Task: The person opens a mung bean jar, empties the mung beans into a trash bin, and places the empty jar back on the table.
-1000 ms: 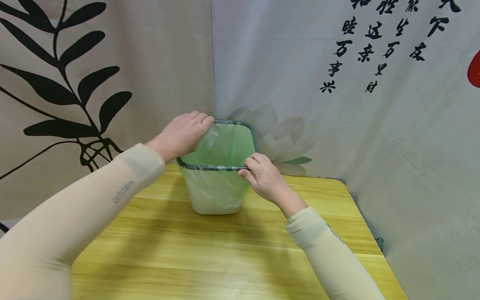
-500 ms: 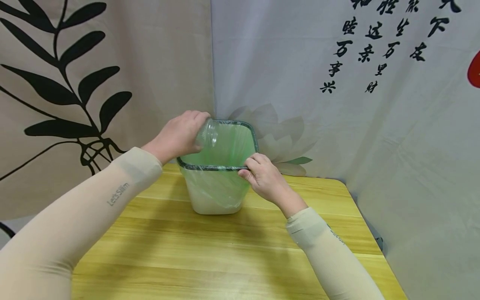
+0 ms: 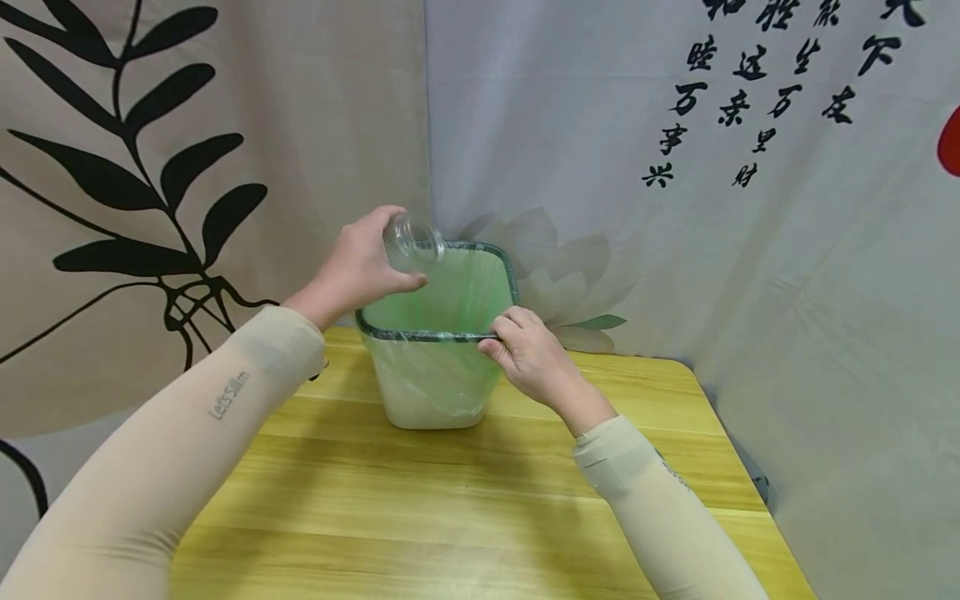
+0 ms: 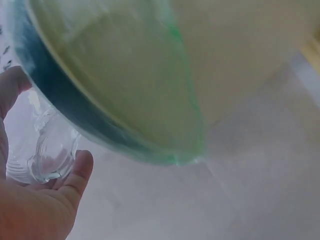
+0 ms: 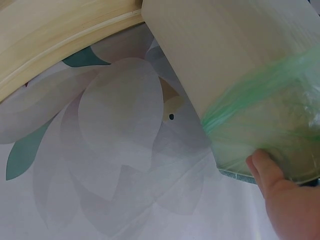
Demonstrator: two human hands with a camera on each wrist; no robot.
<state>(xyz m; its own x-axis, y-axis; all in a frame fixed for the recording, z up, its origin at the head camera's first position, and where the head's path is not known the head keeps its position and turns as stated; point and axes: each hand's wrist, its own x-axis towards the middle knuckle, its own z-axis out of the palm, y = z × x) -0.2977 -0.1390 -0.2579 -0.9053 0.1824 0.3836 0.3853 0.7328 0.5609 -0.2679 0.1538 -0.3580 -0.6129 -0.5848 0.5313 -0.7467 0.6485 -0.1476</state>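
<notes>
On the table stands a white trash bin [image 3: 427, 408] with a dark rim, lined with a thin green plastic bag [image 3: 457, 292] folded over its outside. My left hand [image 3: 352, 271] holds a clear glass jar [image 3: 414, 242], tilted, at the left back edge of the bin's mouth. In the left wrist view the jar [image 4: 50, 145] sits between fingers and thumb beside the rim. My right hand [image 3: 536, 358] grips the bin's near right rim, thumb outside over the bag. The bin's bottom inside is hidden.
The wooden table [image 3: 420, 517] ends at a rounded far right corner. Behind it hang printed curtains [image 3: 570, 125] with black leaves on the left and black characters on the right. A small dark object [image 3: 318, 372] shows beside the left cuff.
My left hand has risen from the bin's mouth and turned, bringing the glass jar up out of it into clear view. The right hand and bin have stayed put.
</notes>
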